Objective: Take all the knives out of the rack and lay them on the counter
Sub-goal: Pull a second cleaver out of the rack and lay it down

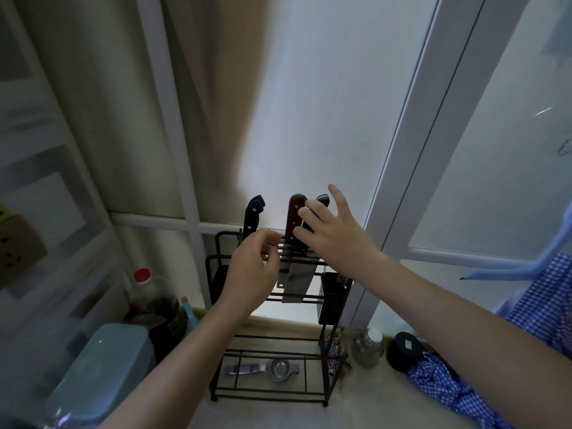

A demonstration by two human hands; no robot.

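So far nothing is out: three knives (295, 224) stand in the rack (216, 267) at twelve o'clock; your right hand (334, 233) is spread open at the handles, your left hand (252, 267) loosely curled, holding nothing, and the table (371, 404) has no knife.

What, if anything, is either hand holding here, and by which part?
Nothing is clearly held. The right hand is open, its fingers reaching the black knife handle. The left hand is curled beside the rack, apparently empty.
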